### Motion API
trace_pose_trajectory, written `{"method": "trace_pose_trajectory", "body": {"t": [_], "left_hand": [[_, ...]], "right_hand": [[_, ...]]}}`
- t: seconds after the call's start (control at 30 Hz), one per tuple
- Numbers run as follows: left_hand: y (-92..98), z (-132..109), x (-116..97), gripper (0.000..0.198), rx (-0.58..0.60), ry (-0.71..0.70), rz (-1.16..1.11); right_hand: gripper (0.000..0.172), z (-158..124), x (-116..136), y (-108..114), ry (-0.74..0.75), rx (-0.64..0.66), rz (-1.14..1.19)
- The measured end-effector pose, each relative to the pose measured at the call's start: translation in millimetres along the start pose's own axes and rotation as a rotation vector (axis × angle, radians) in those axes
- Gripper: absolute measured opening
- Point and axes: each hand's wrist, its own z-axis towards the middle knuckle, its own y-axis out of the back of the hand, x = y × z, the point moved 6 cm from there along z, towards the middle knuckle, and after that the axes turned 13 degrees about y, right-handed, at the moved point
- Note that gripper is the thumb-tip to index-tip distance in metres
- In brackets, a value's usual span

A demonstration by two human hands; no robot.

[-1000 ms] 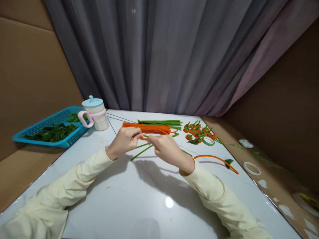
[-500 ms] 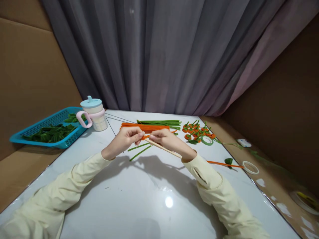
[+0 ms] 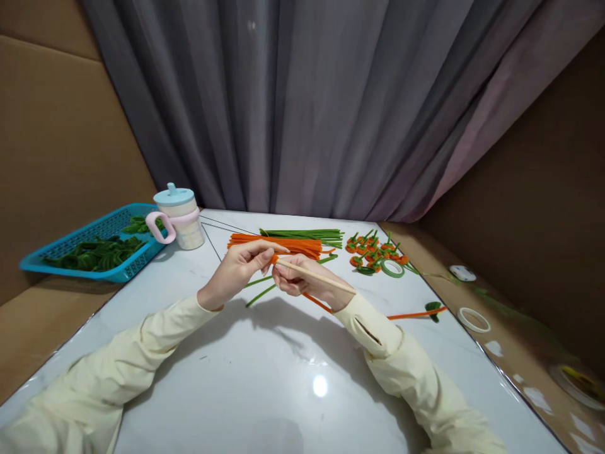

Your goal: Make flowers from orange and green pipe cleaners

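Note:
My left hand (image 3: 239, 268) pinches the tip of a thin wooden stick (image 3: 321, 276), where a short orange coil of pipe cleaner (image 3: 274, 259) is wound around it. The stick slants down to the right, passing over my right hand (image 3: 302, 277). My right fingers are closed near the coil, on the orange pipe cleaner, whose length (image 3: 317, 303) trails out below the hand. It passes behind the right sleeve and shows again beyond it. Two green pipe cleaners (image 3: 261, 296) lie on the table just under the hands.
Bundles of orange pipe cleaners (image 3: 283, 243) and green ones (image 3: 302, 234) lie behind the hands. Several orange-and-green pieces (image 3: 371, 249) and a green tape roll (image 3: 392, 268) are at right. A lidded cup (image 3: 189, 230) and blue basket (image 3: 127, 271) stand left; a white ring (image 3: 474, 320) lies right.
My right hand has turned and lowered, with its fingers now curled under the stick. The stick now lies in front of that hand, and the pipe cleaner's far end has shifted left.

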Motion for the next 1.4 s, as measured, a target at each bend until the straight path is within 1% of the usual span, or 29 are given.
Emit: {"method": "trace_pose_trajectory", "body": {"t": [0.07,0.13,0.23,0.33,0.4,0.43,0.5,0.57,0.63,0.77,0.83,0.93,1.03,1.13,1.2,1.27,1.33,1.4], "left_hand": [[1.5,-1.8,-2.3,0.026,-0.044,-0.037,0.054],[4.0,-3.2,-3.6,0.025,-0.104,-0.081,0.128],[8.7,-4.4,-3.1,0.025,-0.207,-0.133,0.25],[13.4,-4.8,-2.2,0.023,-0.309,-0.183,0.37],[15.8,-5.3,-3.7,0.02,-0.375,-0.251,0.453],[16.8,-5.3,-4.4,0.019,-0.402,-0.288,0.491],[19.0,-3.1,-3.5,0.019,-0.433,-0.329,0.553],[21.7,1.6,0.8,0.019,-0.438,-0.319,0.599],[23.4,6.5,6.6,0.02,-0.427,-0.301,0.644],[18.7,10.8,15.6,0.022,-0.352,-0.322,0.739],[14.1,10.3,17.1,0.023,-0.301,-0.323,0.77],[9.8,8.0,13.3,0.024,-0.244,-0.283,0.76],[8.5,5.4,5.0,0.023,-0.158,-0.184,0.658],[8.7,2.5,0.5,0.024,-0.03,-0.004,0.472],[7.0,-0.9,-0.3,0.028,0.078,0.1,0.291],[4.6,-4.4,-0.7,0.03,0.161,0.167,0.114],[2.8,-6.5,-0.7,0.03,0.193,0.194,-0.031],[1.6,-6.4,0.6,0.03,0.188,0.213,-0.17]], "right_hand": [[0.03,-0.5,1.1,-6.2,0.032,0.015,0.034],[0.028,-0.7,-0.1,-12.2,0.03,0.005,0.094],[0.021,1.2,-4.4,-17.7,0.006,-0.078,0.155],[0.02,3.9,-7.1,-17.8,0.02,-0.189,0.097],[0.022,3.5,-9.9,-14.6,-0.005,-0.254,-0.032],[0.023,2.6,-10.4,-12.0,-0.019,-0.281,-0.142],[0.024,0.5,-7.6,-7.5,-0.038,-0.289,-0.456],[0.024,-0.9,-1.0,-6.4,-0.044,-0.246,-0.794],[0.026,-2.1,6.2,-7.3,-0.048,-0.205,-1.008],[0.024,-5.4,23.3,-6.6,-0.028,-0.223,-1.171],[0.021,-7.2,32.0,-6.8,-0.029,-0.206,-1.306],[0.017,-10.0,43.9,-7.1,-0.034,-0.159,-1.511],[0.017,-14.1,56.0,-2.5,-0.023,-0.181,-1.607],[0.019,-17.7,67.0,3.7,0.049,-0.218,-1.572],[0.018,-18.6,72.5,4.3,0.144,-0.205,-1.461],[0.017,-18.8,77.0,2.6,0.236,-0.183,-1.348],[0.018,-18.4,79.2,1.3,0.283,-0.181,-1.267],[0.021,-17.0,77.2,2.9,0.273,-0.215,-1.204]]}}
